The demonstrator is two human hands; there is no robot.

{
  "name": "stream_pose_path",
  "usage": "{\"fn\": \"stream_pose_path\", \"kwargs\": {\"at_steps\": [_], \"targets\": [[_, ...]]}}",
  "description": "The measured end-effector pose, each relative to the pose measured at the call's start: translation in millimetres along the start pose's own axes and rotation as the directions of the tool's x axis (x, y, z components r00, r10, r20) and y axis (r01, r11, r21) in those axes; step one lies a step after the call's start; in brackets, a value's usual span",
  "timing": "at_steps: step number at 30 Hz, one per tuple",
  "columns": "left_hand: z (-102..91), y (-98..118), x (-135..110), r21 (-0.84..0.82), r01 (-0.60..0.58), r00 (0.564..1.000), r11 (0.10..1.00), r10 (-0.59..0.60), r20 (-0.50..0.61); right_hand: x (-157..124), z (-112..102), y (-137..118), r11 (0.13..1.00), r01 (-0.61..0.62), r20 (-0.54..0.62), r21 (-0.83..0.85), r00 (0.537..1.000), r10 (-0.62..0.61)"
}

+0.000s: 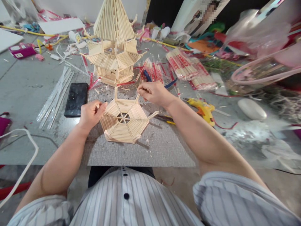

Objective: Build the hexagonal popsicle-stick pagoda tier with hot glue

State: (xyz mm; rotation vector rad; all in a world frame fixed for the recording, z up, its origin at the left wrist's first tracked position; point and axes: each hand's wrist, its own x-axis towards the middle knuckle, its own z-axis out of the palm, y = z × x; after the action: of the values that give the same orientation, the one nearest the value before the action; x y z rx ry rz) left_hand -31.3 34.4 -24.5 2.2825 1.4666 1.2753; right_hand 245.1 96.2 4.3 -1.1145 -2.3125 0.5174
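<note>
A hexagonal roof piece (124, 131) made of thin wooden sticks lies on the table in front of me, with spokes meeting at its open middle and short sticks jutting from its corners. My left hand (92, 113) is closed in a pinch at its left corner, apparently on the stick that juts out there. At the far right corner, my right hand (152, 91) pinches the upturned corner stick. Just behind stands a tiered stick pagoda (115, 58) with a pointed roof.
Left of the roof piece lie a black phone (76, 99) and clear glue sticks (55, 97). On the right are a yellow glue gun (201, 108), packs of wooden sticks (182, 64), blue-handled pliers (170, 83) and a white computer mouse (252, 109). A white cable (33, 147) hangs at the left edge.
</note>
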Motion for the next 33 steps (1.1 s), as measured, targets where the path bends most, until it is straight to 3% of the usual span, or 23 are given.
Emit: {"fn": "stream_pose_path", "kwargs": {"at_steps": [33], "targets": [[0.0,-1.7,-0.6,-0.011,0.013,1.000,1.000,-0.013,0.016,1.2,0.2,5.4,1.000,0.000,-0.003,0.012,1.000,0.000]]}}
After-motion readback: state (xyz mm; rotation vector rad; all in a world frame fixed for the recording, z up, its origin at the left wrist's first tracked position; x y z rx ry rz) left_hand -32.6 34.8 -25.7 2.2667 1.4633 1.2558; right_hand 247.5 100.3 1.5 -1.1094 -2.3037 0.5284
